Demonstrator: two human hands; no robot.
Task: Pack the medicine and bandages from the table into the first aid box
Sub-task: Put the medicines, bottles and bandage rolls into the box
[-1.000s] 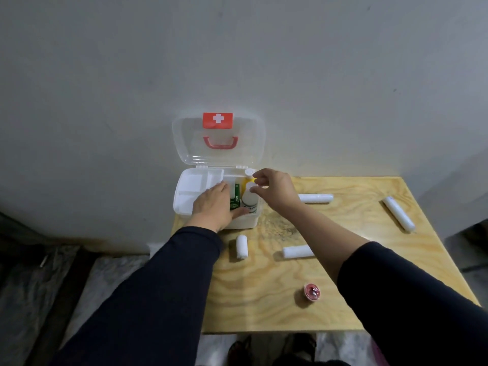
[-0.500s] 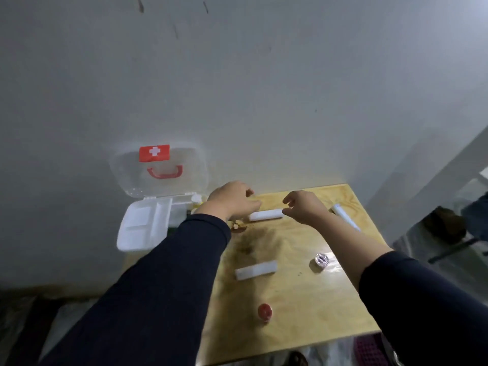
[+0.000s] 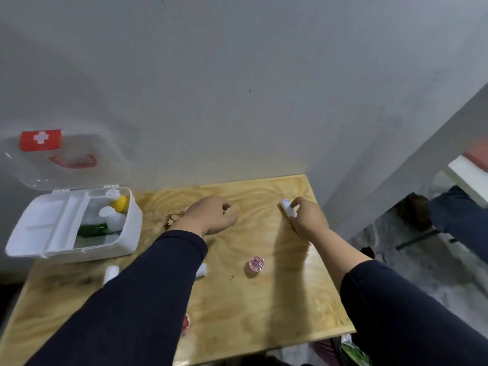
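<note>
The white first aid box [image 3: 131, 233] stands open at the table's left, its clear lid [image 3: 105, 154] against the wall. Inside are a yellow-capped bottle [image 3: 119, 202], a white bottle [image 3: 111, 216] and a green pack [image 3: 91, 229]. My left hand [image 3: 208, 217] lies palm down at mid-table, its fingers curled over a white bandage roll [image 3: 225, 213] that is almost hidden. Near the far right corner, my right hand [image 3: 310, 220] grips another white bandage roll [image 3: 286, 207] by its near end.
On the plywood table [image 3: 264, 299] a pink round tin [image 3: 256, 263] lies between my arms. A red tin [image 3: 185, 323] and a roll [image 3: 202, 270] peek from under my left sleeve. Another roll [image 3: 111, 273] lies in front of the box. Another person's leg [image 3: 459, 215] is at right.
Both hands left the box and moved right across the table. My left hand came down over the middle roll, and my right hand closed on the far right roll. The view swung right.
</note>
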